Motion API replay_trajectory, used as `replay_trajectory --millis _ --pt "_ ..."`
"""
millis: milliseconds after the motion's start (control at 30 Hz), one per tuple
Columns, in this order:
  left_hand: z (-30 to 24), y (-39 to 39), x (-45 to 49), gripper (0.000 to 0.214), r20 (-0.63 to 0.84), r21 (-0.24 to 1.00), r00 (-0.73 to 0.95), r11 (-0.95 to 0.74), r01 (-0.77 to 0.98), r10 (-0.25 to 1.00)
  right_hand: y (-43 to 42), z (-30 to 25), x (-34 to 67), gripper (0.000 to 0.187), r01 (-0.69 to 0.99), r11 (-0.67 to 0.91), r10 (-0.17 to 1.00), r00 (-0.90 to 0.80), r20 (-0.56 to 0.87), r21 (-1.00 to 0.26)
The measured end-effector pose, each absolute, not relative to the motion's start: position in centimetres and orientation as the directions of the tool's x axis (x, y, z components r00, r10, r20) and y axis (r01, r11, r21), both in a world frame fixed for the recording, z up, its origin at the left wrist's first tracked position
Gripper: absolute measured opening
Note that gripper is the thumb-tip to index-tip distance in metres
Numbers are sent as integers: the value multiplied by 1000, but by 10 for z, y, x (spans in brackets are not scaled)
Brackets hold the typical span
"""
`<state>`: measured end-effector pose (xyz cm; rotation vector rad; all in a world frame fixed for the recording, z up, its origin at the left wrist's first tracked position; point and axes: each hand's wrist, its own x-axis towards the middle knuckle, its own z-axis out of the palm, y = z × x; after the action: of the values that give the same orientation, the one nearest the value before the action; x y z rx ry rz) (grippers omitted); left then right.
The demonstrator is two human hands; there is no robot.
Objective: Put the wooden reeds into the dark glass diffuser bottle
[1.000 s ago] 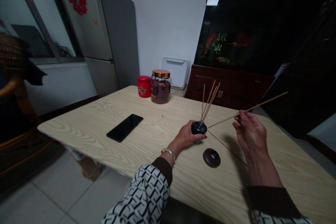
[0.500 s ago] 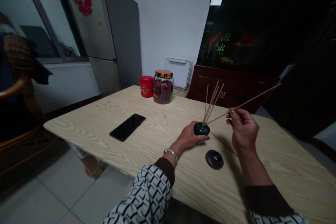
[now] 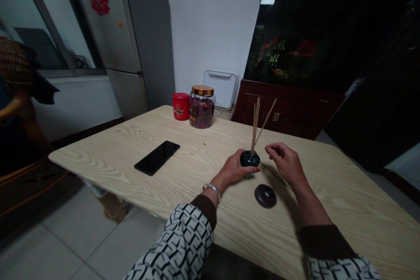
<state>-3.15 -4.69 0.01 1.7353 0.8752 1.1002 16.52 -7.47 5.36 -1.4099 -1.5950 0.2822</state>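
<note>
A small dark glass diffuser bottle point(image 3: 250, 159) stands on the table, gripped around its side by my left hand point(image 3: 234, 167). Several thin reed sticks point(image 3: 255, 124) rise from its neck, one leaning to the right. My right hand point(image 3: 287, 162) hovers just right of the bottle with bent fingers and no stick visible in them. A dark round ring-shaped lid point(image 3: 265, 196) lies on the table in front of the bottle. Behind my right hand, a thin dark line slants across the tabletop; whether it is a stick or a shadow I cannot tell.
On the wood-grain table point(image 3: 114, 144) a black phone point(image 3: 157, 157) lies to the left. A red canister point(image 3: 181, 106) and a glass jar with a copper lid point(image 3: 201, 109) stand at the back. Beyond are a fridge point(image 3: 154, 43), a white panel point(image 3: 220, 89) and a fish tank point(image 3: 305, 48).
The slanted stick in my right hand has come upright among the others in the bottle, and the hand has let go and moved left and closer. My left hand keeps its hold.
</note>
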Motion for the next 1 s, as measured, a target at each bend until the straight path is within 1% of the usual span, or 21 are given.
replay_trajectory --millis 67,100,167,233,300,367,433,500,567,633,667,733,767,800,833,900,933,1000 --pt "0 -47 -31 69 305 927 365 -362 97 880 -80 46 192 18 798 184 912 79 402 -574" --pt "0 -47 -31 70 304 928 366 -360 95 880 -82 41 204 14 859 111 944 65 322 -499" --pt "-1 -47 -31 70 307 927 366 -363 92 878 -86 33 222 8 930 -10 986 71 152 -369" --pt "-2 -47 -31 69 316 925 364 -370 90 876 -87 26 232 8 952 -72 996 85 31 -298" --pt "-1 -47 -31 67 319 923 363 -374 93 875 -85 22 236 10 958 -83 997 78 -29 -275" --pt "0 -47 -32 67 310 923 366 -371 107 877 -83 20 236 12 959 -66 997 55 -48 -275" --pt "2 -48 -32 67 304 922 370 -368 116 878 -82 19 236 13 958 -53 998 45 -33 -282" --pt "3 -48 -33 66 303 923 369 -367 116 879 -82 20 236 15 949 -49 998 60 28 -310" --pt "2 -48 -32 67 301 925 365 -363 111 881 -82 25 234 16 914 -27 986 90 138 -404" --pt "0 -47 -32 68 305 926 359 -363 105 882 -81 31 230 17 809 35 955 147 259 -587" --pt "0 -47 -32 68 310 925 358 -367 101 881 -80 35 226 18 718 75 934 192 300 -692" --pt "-1 -47 -32 68 318 923 359 -373 95 878 -79 45 216 22 466 151 893 313 322 -872" --pt "-1 -47 -32 67 319 923 359 -374 94 877 -79 50 210 24 318 192 875 373 309 -929" --pt "-1 -47 -32 68 317 923 360 -373 96 878 -79 55 204 27 172 239 860 419 291 -956" --pt "-1 -47 -32 68 313 924 359 -370 99 879 -80 60 197 31 41 292 848 451 278 -956" --pt "0 -46 -32 69 307 925 359 -365 106 882 -83 70 184 36 -154 395 830 482 280 -906" --pt "0 -46 -32 70 304 925 360 -363 109 882 -84 74 179 36 -209 437 820 492 292 -875" --pt "0 -46 -32 70 298 927 366 -359 109 881 -87 81 169 32 -242 506 784 529 324 -828"
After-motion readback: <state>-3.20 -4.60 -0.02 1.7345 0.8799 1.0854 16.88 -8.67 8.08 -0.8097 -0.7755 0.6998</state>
